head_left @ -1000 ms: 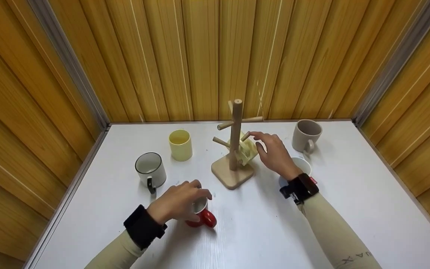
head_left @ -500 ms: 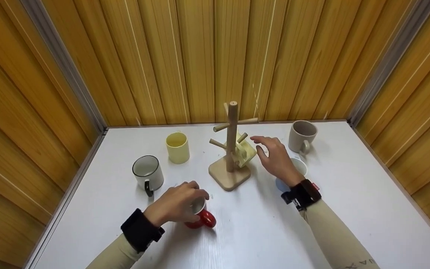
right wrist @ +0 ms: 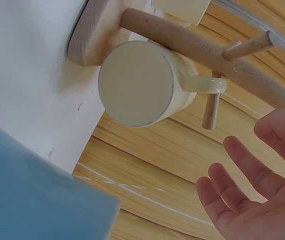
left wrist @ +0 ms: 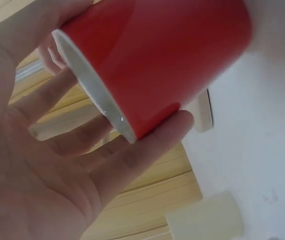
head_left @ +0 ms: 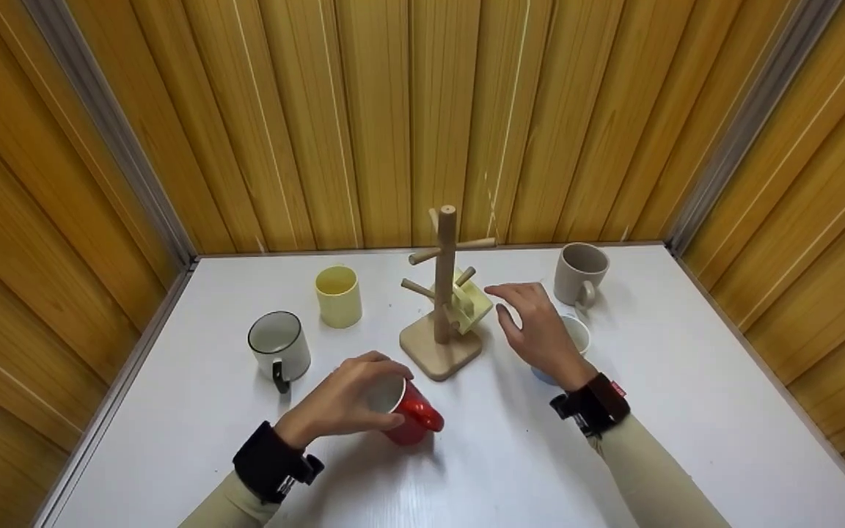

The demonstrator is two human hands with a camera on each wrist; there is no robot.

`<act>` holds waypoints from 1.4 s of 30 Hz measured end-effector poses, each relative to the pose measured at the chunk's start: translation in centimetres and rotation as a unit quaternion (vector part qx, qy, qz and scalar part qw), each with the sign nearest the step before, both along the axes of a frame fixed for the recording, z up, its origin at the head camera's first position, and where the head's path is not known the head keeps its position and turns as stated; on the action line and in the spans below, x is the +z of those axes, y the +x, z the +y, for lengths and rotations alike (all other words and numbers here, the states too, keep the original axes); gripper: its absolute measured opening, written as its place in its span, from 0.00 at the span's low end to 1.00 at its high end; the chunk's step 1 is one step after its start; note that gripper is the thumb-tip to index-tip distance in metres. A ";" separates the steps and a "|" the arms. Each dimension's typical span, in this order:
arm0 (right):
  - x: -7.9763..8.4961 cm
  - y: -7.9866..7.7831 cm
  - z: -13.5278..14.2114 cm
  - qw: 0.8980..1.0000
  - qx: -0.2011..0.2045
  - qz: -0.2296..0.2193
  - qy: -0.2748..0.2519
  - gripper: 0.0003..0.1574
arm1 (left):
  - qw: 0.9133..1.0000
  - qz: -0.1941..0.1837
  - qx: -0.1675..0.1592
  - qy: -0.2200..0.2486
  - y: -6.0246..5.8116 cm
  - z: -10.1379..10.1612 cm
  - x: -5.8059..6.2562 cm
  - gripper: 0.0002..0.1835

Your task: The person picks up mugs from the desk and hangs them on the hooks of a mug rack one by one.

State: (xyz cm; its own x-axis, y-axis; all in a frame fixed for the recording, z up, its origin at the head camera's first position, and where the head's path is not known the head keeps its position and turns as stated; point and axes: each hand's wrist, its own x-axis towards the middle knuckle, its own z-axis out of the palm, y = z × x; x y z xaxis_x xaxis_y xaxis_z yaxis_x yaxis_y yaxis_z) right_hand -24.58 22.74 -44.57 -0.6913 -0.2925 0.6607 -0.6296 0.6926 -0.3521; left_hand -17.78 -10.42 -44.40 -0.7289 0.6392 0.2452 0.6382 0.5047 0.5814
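Observation:
My left hand [head_left: 353, 396] holds a red mug [head_left: 411, 429] near its rim, thumb on the near side and fingers on the far side. The mug leans, its white mouth toward my palm and its handle pointing right; the left wrist view shows its red wall [left wrist: 167, 55] between thumb and fingers. A wooden mug tree [head_left: 445, 279] stands ahead, with a pale yellow mug [head_left: 475, 309] hanging by its handle from a lower peg. My right hand [head_left: 538, 334] is just right of that mug, fingers loosely bent and holding nothing; the right wrist view shows a gap between them.
A light blue mug [right wrist: 37, 185] stands behind my right wrist, partly hidden in the head view. A taupe mug [head_left: 580, 275] is at the back right. On the left stand a yellow cup [head_left: 339, 301] and a white mug with black handle [head_left: 283, 352]. Wood-patterned walls enclose the table.
My left hand has tipped the red mug over and shifted it slightly right. My right hand has drawn back from the peg beside the hanging mug. The head view has shifted a little.

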 end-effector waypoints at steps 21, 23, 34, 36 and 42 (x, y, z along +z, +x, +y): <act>-1.6 4.0 -0.5 0.992 0.081 -0.084 -0.049 0.22 | 0.943 -0.187 0.068 0.267 0.0 4.6 -2.0 0.27; -1.7 4.3 -0.5 0.988 0.087 -0.110 -0.072 0.22 | 0.932 -0.205 0.074 0.291 0.0 5.1 -2.2 0.27; -2.7 5.9 -0.3 0.940 0.148 -0.264 -0.157 0.26 | 0.865 -0.291 0.081 0.401 0.0 6.8 -3.4 0.29; -2.7 6.2 -0.2 0.930 0.162 -0.286 -0.162 0.27 | 0.855 -0.301 0.085 0.414 -0.1 7.0 -3.5 0.28; -3.2 6.9 -0.1 0.922 0.179 -0.304 -0.160 0.38 | 0.838 -0.319 0.088 0.435 -0.3 7.4 -3.6 0.27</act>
State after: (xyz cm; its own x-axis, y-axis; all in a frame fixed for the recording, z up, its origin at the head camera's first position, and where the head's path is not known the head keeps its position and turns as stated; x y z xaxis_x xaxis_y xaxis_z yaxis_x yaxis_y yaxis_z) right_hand -17.73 22.62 -47.76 -0.8590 -0.4318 0.2751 -0.4166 0.2773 -0.8658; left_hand -18.07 -3.05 -47.97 -0.9533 0.2892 0.0873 0.0186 -0.2323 0.9725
